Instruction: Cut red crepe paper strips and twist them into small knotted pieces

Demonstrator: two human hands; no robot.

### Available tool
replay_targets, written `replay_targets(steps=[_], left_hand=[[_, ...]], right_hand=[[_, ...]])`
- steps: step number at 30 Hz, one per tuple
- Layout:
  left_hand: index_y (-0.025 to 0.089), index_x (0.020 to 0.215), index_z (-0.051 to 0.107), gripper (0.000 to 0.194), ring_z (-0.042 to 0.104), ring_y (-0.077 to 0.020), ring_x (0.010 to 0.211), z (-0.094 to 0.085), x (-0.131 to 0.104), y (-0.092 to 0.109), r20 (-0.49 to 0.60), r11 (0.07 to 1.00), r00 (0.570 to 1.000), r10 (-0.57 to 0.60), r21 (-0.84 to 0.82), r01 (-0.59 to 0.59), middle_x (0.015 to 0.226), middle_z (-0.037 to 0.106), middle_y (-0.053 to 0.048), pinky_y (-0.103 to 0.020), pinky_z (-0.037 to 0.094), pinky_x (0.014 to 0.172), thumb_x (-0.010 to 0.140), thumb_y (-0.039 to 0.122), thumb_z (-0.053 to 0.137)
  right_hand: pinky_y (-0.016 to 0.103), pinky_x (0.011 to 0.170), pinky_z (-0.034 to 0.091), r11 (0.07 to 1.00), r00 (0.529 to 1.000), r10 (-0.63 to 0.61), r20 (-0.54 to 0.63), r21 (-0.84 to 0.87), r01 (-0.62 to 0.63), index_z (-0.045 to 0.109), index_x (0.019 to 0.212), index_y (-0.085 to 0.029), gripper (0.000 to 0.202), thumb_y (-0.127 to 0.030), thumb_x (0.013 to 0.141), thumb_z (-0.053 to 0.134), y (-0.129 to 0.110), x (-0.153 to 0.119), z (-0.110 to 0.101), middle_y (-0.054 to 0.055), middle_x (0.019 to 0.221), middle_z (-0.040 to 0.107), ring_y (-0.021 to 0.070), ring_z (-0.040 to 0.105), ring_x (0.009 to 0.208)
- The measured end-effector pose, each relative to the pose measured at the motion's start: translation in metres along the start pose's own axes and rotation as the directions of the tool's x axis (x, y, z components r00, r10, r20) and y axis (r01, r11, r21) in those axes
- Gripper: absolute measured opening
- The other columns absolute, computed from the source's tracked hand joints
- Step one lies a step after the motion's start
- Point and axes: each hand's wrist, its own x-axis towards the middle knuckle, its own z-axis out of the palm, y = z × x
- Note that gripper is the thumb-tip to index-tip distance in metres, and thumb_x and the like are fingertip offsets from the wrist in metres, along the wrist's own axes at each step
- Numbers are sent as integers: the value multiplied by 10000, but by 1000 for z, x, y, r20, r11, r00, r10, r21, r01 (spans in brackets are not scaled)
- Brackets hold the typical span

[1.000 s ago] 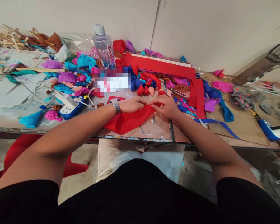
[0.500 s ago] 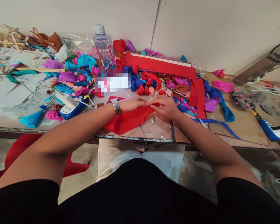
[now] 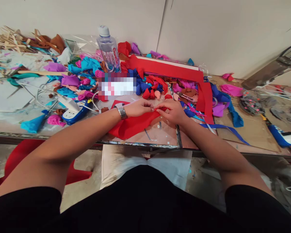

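Note:
A red paper strip (image 3: 133,127) slants over the front of the table, its upper right end between my fingers. My left hand (image 3: 141,107), with a metal watch on the wrist, pinches the strip's top edge. Close beside it, my right hand (image 3: 171,111) grips the same end between thumb and fingers. The fingertips nearly meet, and the bit of paper between them is mostly hidden. Just beyond my hands lie small rolled red pieces (image 3: 149,94) and a peach one (image 3: 157,94).
Behind stands a water bottle (image 3: 108,50) next to a blurred bright rectangle (image 3: 118,86). A power strip (image 3: 75,113) with cables is at left. Long red strips (image 3: 169,69) lie at the back. A box cutter (image 3: 186,97) rests among scraps; a blue-handled tool (image 3: 280,135) is far right.
My left fingers have shifted slightly at the strip's end. My right hand keeps nearly the same place, and the strip lies almost as before.

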Motion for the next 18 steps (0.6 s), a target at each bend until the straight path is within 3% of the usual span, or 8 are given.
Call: replay_targets(steps=[18], left_hand=[[140,816,723,326,462,-109,635,4,-2,3,-49,994,996,71,89,-67,687,595,22,-278,348,633,902,443,637]], right_hand=[[400,814,531,999,999,-27,21,-22,28,829,973,-247,221,-416,1011,692,-1,2,-1,50,884,847,238,751,822]])
